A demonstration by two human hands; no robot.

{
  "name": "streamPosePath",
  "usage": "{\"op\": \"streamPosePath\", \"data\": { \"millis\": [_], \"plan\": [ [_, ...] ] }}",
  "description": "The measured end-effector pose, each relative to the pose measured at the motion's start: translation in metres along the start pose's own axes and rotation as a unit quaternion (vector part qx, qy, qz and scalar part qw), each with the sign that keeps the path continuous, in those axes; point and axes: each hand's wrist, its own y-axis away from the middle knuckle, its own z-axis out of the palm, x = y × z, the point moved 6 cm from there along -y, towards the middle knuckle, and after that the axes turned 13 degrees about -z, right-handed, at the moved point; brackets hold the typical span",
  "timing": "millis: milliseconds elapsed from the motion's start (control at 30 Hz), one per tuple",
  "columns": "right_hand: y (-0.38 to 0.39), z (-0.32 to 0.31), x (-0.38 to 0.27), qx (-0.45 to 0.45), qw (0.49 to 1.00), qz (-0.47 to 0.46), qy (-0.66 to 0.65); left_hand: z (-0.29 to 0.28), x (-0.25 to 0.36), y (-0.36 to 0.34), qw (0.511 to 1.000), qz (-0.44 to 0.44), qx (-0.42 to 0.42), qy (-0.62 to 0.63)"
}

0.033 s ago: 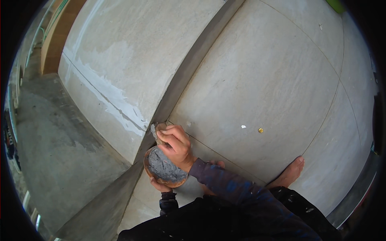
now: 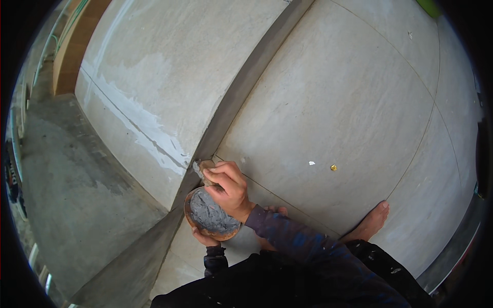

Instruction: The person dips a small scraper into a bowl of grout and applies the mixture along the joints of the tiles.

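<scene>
My left hand (image 2: 205, 237) grips the lower left rim of a round orange-brown bowl (image 2: 226, 237); its fingers are partly hidden under the bowl. Grey grout-like paste (image 2: 208, 210) fills much of the bowl. Just above the rim, my right hand (image 2: 229, 186) pinches a small flat brown piece (image 2: 207, 169), perhaps a scraper, with grey paste on its left edge. That edge is close to the step's dark riser (image 2: 226, 113), where it meets the floor tile; whether they touch I cannot tell.
On the raised tile (image 2: 164, 92) to the left, whitish smears run along a joint (image 2: 136, 126). A dark grey ledge (image 2: 77, 154) lies further left. Two small scraps, one white (image 2: 311, 162) and one gold (image 2: 334, 167), lie on the floor tile. My bare foot (image 2: 372, 222) rests at the right.
My right hand, with the brown piece, has shifted very slightly right and down. The bowl and my left hand stay practically in place.
</scene>
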Motion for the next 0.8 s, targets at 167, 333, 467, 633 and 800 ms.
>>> {"op": "streamPosePath", "data": {
  "millis": [167,333,467,633,800],
  "plan": [
    [-0.071,-0.068,0.024,0.129,0.988,0.056,0.069,0.010,0.002,0.011,0.999,-0.009,0.004,0.037],
    [-0.120,-0.069,0.023,0.035,0.991,-0.029,0.129,-0.014,-0.001,-0.008,0.999,0.025,-0.027,0.024],
    [-0.084,-0.041,0.009,-0.026,0.989,-0.059,0.134,-0.013,-0.006,-0.007,0.998,0.016,-0.042,0.033],
    [-0.042,-0.020,-0.009,-0.045,0.998,-0.039,0.007,-0.008,0.000,-0.005,0.999,0.006,-0.038,0.027],
    [-0.063,-0.052,0.026,0.147,0.988,0.046,0.021,-0.005,-0.001,-0.003,0.999,-0.018,-0.008,0.049]
  ]
}}
